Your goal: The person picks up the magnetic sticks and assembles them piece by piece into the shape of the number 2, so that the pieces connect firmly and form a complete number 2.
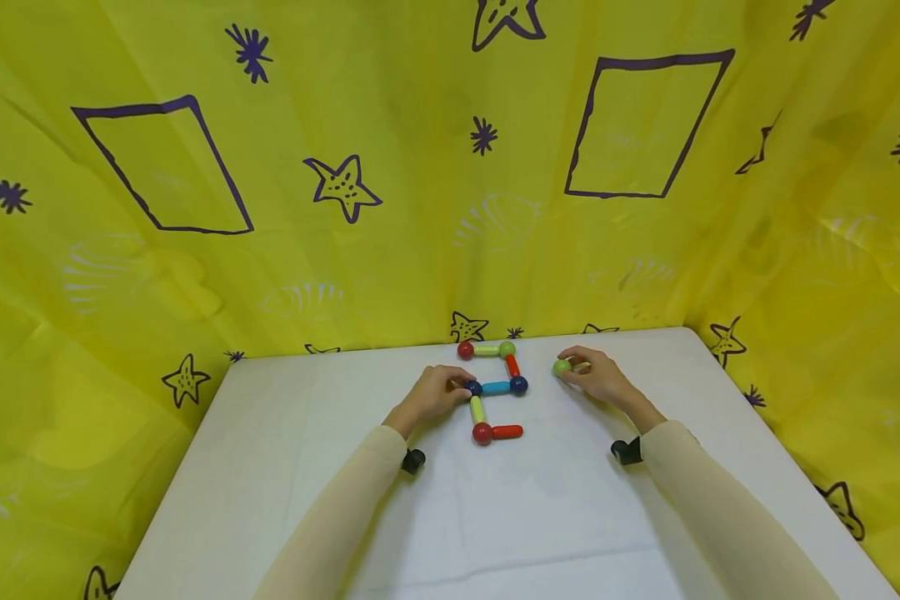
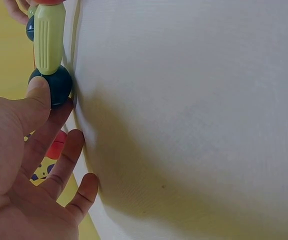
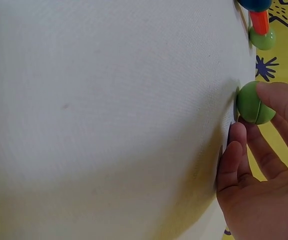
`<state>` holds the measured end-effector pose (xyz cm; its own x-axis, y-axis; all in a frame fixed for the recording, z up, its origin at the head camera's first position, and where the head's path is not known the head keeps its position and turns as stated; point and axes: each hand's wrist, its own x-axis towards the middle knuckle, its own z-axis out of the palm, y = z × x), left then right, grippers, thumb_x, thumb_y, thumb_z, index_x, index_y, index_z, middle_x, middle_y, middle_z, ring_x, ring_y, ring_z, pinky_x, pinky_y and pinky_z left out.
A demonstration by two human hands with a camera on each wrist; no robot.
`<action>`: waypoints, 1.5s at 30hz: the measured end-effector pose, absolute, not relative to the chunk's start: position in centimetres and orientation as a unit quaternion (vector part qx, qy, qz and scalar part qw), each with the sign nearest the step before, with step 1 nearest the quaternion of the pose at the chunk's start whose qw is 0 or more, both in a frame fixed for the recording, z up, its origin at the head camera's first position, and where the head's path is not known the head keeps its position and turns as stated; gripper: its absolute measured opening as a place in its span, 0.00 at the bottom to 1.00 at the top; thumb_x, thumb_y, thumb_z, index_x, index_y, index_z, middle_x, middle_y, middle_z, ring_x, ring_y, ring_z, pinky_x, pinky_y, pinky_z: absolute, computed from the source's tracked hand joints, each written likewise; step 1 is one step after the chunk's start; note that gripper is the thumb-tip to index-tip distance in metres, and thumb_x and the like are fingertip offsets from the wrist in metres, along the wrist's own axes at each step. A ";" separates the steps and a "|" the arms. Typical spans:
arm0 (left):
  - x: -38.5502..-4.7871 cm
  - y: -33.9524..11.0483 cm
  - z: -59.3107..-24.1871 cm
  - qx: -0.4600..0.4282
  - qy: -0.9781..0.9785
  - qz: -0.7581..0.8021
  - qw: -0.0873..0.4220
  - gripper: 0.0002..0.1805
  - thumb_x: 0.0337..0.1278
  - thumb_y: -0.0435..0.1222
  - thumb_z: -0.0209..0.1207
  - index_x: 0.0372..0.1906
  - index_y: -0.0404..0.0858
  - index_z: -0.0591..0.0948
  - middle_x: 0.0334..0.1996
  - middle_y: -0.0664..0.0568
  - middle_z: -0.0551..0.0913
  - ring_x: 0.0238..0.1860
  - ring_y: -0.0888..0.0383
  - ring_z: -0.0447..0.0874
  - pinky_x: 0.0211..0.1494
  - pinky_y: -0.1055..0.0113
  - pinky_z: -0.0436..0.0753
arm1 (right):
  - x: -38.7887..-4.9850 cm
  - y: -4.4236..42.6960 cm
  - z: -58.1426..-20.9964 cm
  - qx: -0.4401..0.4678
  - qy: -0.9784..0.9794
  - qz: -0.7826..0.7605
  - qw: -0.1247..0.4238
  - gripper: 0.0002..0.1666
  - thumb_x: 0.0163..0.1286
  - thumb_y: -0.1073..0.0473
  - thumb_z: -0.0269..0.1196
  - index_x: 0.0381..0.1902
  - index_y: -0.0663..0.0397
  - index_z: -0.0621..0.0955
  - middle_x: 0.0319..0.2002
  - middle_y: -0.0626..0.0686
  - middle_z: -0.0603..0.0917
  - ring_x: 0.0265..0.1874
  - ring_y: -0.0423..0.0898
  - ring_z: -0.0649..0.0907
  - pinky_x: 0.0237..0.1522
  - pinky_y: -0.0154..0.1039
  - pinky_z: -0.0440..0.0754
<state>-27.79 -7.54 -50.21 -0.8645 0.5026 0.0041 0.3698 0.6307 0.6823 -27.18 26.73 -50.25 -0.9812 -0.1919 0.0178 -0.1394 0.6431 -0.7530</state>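
My left hand (image 1: 437,392) pinches a dark blue ball (image 2: 59,86) between thumb and forefinger, at the left bend of a chain of balls and sticks. From that ball a light blue stick (image 1: 497,387) runs right to another dark blue ball (image 1: 519,385), and a yellow-green stick (image 1: 477,409) runs down to a red ball (image 1: 482,433) with a red stick (image 1: 507,432). Above, another red stick (image 1: 513,366) reaches a green ball (image 1: 507,350). Right of the chain, my right hand (image 1: 598,375) pinches a separate green ball (image 3: 255,103) at the table surface.
The chain's top row ends in a red ball (image 1: 466,351) with a pale yellow-green stick (image 1: 487,351). It lies near the back edge of the white table (image 1: 540,517). A yellow curtain (image 1: 412,267) with dark drawings hangs behind and on both sides.
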 end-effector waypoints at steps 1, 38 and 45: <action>-27.8 -7.5 -50.2 0.241 0.898 0.355 0.095 0.14 0.69 0.35 0.64 0.57 0.41 0.87 0.48 0.51 0.89 0.44 0.56 0.79 0.54 0.62 0.79 | -27.2 26.8 -50.2 -0.093 0.906 -0.411 0.032 0.19 0.72 0.63 0.66 0.58 0.62 0.80 0.55 0.65 0.83 0.54 0.62 0.81 0.58 0.58 0.78; -27.7 -7.4 -50.3 0.241 0.899 0.354 0.096 0.14 0.70 0.36 0.64 0.57 0.41 0.87 0.48 0.50 0.88 0.46 0.55 0.80 0.57 0.59 0.79 | -22.9 25.6 -48.4 -0.191 0.892 -0.406 0.058 0.21 0.68 0.65 0.69 0.59 0.59 0.81 0.55 0.63 0.84 0.36 0.49 0.84 0.37 0.39 0.83; -27.7 -7.5 -50.3 0.235 0.900 0.353 0.097 0.15 0.70 0.37 0.64 0.58 0.42 0.86 0.50 0.50 0.88 0.47 0.54 0.80 0.58 0.59 0.79 | -21.8 24.7 -48.2 -0.207 0.883 -0.415 0.068 0.21 0.68 0.65 0.70 0.58 0.55 0.82 0.57 0.58 0.83 0.37 0.48 0.83 0.37 0.39 0.83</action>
<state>-27.71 -7.50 -50.31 -0.8707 0.4917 -0.0077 0.3554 0.6400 0.6812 -21.80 24.66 -48.24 -0.9054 -0.4213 0.0521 -0.3089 0.5698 -0.7615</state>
